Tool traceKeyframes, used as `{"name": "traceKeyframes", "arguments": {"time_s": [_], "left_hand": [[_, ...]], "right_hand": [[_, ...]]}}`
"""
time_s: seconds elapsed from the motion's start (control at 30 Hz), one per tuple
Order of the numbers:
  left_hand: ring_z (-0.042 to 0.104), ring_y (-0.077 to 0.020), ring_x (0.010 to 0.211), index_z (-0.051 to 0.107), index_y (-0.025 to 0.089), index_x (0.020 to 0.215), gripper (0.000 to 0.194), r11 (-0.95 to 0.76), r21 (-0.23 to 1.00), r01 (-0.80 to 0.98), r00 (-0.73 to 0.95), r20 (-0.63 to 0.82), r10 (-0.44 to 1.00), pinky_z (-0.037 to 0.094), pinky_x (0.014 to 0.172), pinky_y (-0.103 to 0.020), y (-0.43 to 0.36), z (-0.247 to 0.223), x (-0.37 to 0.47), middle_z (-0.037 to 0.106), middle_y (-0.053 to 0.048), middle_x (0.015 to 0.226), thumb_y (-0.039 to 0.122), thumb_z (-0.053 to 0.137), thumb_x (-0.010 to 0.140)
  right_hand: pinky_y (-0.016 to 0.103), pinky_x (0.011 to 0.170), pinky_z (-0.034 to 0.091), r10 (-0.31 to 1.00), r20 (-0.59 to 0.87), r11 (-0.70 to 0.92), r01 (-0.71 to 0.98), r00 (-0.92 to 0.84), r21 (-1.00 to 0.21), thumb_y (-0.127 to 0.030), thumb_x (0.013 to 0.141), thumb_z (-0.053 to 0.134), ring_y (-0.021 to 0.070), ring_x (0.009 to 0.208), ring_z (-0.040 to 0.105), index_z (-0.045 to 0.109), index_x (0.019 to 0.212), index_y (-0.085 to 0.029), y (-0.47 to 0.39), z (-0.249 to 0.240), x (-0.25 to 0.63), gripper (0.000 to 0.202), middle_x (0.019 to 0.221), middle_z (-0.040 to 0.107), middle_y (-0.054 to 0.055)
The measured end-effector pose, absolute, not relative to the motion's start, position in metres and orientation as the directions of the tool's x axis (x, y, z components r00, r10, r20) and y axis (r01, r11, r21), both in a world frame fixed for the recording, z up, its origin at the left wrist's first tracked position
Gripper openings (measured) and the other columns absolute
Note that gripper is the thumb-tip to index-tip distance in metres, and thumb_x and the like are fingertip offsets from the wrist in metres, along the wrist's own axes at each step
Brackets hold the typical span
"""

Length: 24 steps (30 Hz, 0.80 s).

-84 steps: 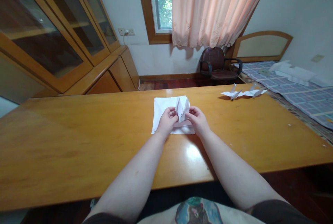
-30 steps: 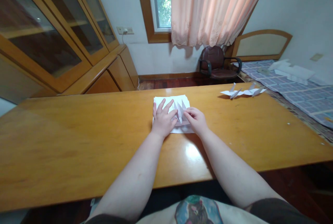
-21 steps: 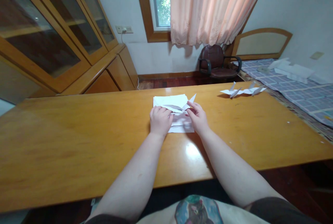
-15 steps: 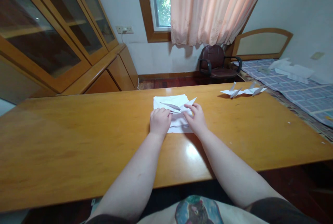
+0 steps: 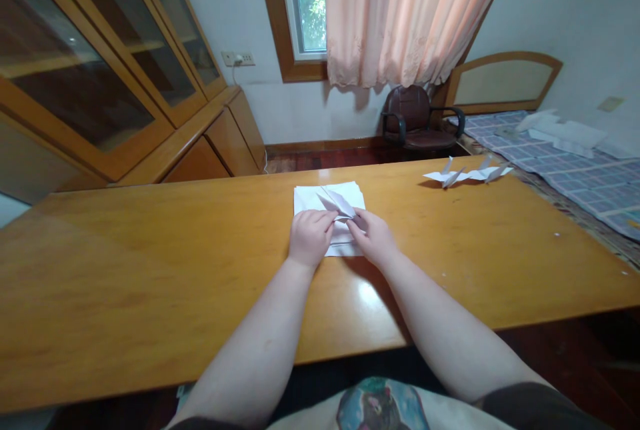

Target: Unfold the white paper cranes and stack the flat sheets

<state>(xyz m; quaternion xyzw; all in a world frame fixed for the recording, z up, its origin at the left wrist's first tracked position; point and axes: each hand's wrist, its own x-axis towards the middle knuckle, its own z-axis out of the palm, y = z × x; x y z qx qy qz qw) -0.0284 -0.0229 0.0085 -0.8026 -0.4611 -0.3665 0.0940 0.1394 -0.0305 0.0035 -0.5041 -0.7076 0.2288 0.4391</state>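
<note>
Between my hands is a folded white paper crane (image 5: 338,203), held just over a stack of white paper (image 5: 310,196). My left hand (image 5: 311,235) pinches its near left part between thumb and fingers. On the other side, my right hand (image 5: 374,237) grips the right part, thumb toward me and fingers behind. A pointed flap of the fold stands up and away to the left. My fingers hide its lower part.
Two finished paper cranes (image 5: 467,175) stand at the far right of the wooden table (image 5: 150,270). Tiny paper scraps lie near the right edge. Beyond are an armchair (image 5: 411,120), a bed (image 5: 560,163) with papers on it, and a glass-fronted cabinet (image 5: 125,63).
My right hand has closed in from the crane's right wing tip to its middle. The long points have turned, and the right tip is now hidden by my fingers.
</note>
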Motion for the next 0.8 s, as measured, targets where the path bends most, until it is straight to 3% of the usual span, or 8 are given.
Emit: {"name": "traceKeyframes", "arguments": {"time_s": [0.1,0.2,0.27,0.37,0.57,0.7,0.8], "left_hand": [[0.06,-0.0187,0.081,0.069,0.024,0.098,0.02,-0.594,0.148,0.791,0.33,0.714,0.618,0.04,0.076,-0.035,-0.026,0.013,-0.029,0.072,-0.003,0.091,0.023,0.054,0.084],[0.06,-0.0182,0.083,0.069,0.026,0.097,0.019,-0.678,0.136,0.722,0.386,0.734,0.558,0.04,0.078,-0.035,-0.025,0.016,-0.032,0.072,-0.002,0.091,0.023,0.055,0.084],[0.059,-0.0182,0.086,0.07,0.027,0.094,0.017,-0.744,0.14,0.654,0.429,0.741,0.516,0.04,0.082,-0.036,-0.023,0.016,-0.034,0.072,0.0,0.089,0.024,0.057,0.083],[0.059,-0.0184,0.092,0.071,0.03,0.09,0.016,-0.806,0.16,0.57,0.479,0.732,0.484,0.038,0.088,-0.038,-0.02,0.014,-0.035,0.072,0.002,0.087,0.024,0.059,0.081],[0.06,-0.018,0.091,0.071,0.028,0.086,0.015,-0.833,0.268,0.484,0.51,0.687,0.517,0.042,0.086,-0.037,-0.018,0.01,-0.031,0.072,0.001,0.085,0.025,0.057,0.082],[0.06,-0.0174,0.089,0.07,0.028,0.092,0.019,-0.791,0.33,0.515,0.45,0.681,0.577,0.044,0.086,-0.037,-0.017,0.008,-0.03,0.072,0.0,0.091,0.021,0.056,0.081],[0.06,-0.0176,0.088,0.071,0.027,0.092,0.02,-0.699,0.422,0.576,0.292,0.693,0.659,0.045,0.085,-0.037,-0.015,0.004,-0.029,0.072,0.0,0.088,0.018,0.057,0.08]], "right_hand": [[0.035,0.074,0.049,0.985,0.171,0.173,0.099,-0.027,-0.98,-0.052,0.083,0.047,0.0214,0.082,0.063,0.065,0.094,-0.02,-0.025,0.001,0.139,0.038,0.089,0.068,0.006],[0.035,0.066,0.051,0.985,-0.088,-0.125,-0.265,-0.147,-0.956,-0.059,0.08,0.046,0.0204,0.074,0.063,0.066,0.085,-0.019,-0.017,0.001,0.146,0.045,0.082,0.069,0.006],[0.033,0.066,0.051,0.947,-0.149,-0.241,-0.323,-0.285,-0.915,-0.051,0.077,0.055,0.0194,0.074,0.063,0.068,0.086,-0.018,-0.014,0.003,0.154,0.036,0.086,0.069,0.007],[0.033,0.069,0.05,0.89,-0.142,-0.286,-0.29,-0.433,-0.913,-0.038,0.073,0.064,0.0184,0.075,0.063,0.069,0.087,-0.016,-0.014,0.008,0.159,0.027,0.09,0.07,0.007],[0.033,0.073,0.048,0.86,-0.103,-0.302,-0.334,-0.5,-0.893,-0.034,0.071,0.067,0.0164,0.071,0.062,0.069,0.081,-0.017,-0.016,0.01,0.153,0.02,0.082,0.07,0.003],[0.033,0.073,0.049,0.908,-0.133,-0.32,-0.454,-0.397,-0.832,-0.031,0.068,0.07,0.0169,0.071,0.061,0.068,0.074,-0.017,-0.011,0.004,0.152,0.015,0.076,0.069,0.003],[0.031,0.076,0.049,0.963,-0.146,-0.26,-0.632,-0.228,-0.73,-0.033,0.068,0.07,0.0168,0.077,0.061,0.066,0.075,-0.02,-0.005,-0.001,0.155,0.015,0.078,0.068,0.002]]}}
